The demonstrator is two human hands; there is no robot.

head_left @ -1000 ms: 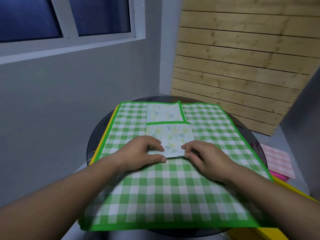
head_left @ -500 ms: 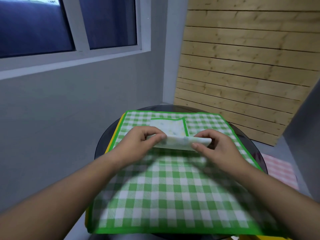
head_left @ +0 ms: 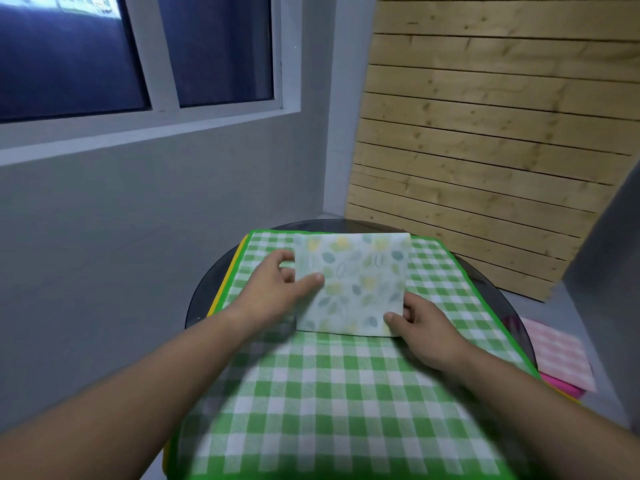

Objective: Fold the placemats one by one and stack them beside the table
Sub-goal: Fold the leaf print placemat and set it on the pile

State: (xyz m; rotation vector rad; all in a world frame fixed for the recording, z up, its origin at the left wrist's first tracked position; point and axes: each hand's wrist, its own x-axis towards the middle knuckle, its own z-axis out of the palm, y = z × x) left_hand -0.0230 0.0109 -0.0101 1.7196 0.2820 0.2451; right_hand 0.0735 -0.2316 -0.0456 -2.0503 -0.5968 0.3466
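A pale placemat with a leaf print (head_left: 360,285), folded into a small square, is held over the far half of a green checked placemat (head_left: 332,393). My left hand (head_left: 277,289) pinches its left edge, thumb on top. At its near right corner my right hand (head_left: 422,330) grips it with the thumb on top. The green checked placemat lies spread on a round dark glass table (head_left: 204,299), with a yellow placemat (head_left: 221,292) showing under its left edge.
Folded pink checked placemats (head_left: 557,355) lie stacked low to the right of the table, with a bright pink one (head_left: 561,388) beneath. A grey wall with a window stands to the left, and a wooden slat panel (head_left: 485,161) leans behind the table.
The near half of the leaf-print placemat was lifted and folded away from me over its far half. Both hands moved forward with it and now hold the folded square.
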